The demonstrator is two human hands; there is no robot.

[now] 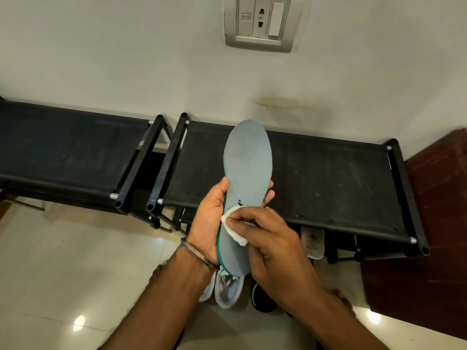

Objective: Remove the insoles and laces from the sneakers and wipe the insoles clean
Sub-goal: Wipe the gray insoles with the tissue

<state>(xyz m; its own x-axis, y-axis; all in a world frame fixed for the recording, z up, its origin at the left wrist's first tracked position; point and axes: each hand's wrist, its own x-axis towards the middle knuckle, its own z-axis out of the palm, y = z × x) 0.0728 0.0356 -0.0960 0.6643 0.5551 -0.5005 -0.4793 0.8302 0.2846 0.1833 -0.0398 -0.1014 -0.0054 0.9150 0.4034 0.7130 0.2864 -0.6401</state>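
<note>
Left hand is gripping the insole; right hand is pinching what looks like a wipe. Long heel-to-toe strokes would be cleaning best.

Heel end of the pale grey foam insole with teal edge: covered by the right hand, so its outline there cannot be seen.
Black print on the insole: mostly under the small white wiping pad; unreadable.
White wiping pad: largely hidden beneath the right hand's fingers; material unclear.
Left hand: its fingers pass behind the insole, only the tips showing at the far edge.
Light grey sneakers on the floor: partly hidden by both forearms.
Black shoe beside them: mostly behind the right forearm.
White insole under the black fabric shoe rack: upper part hidden by the rack.
Left black rack: cut off by the left edge.
</note>
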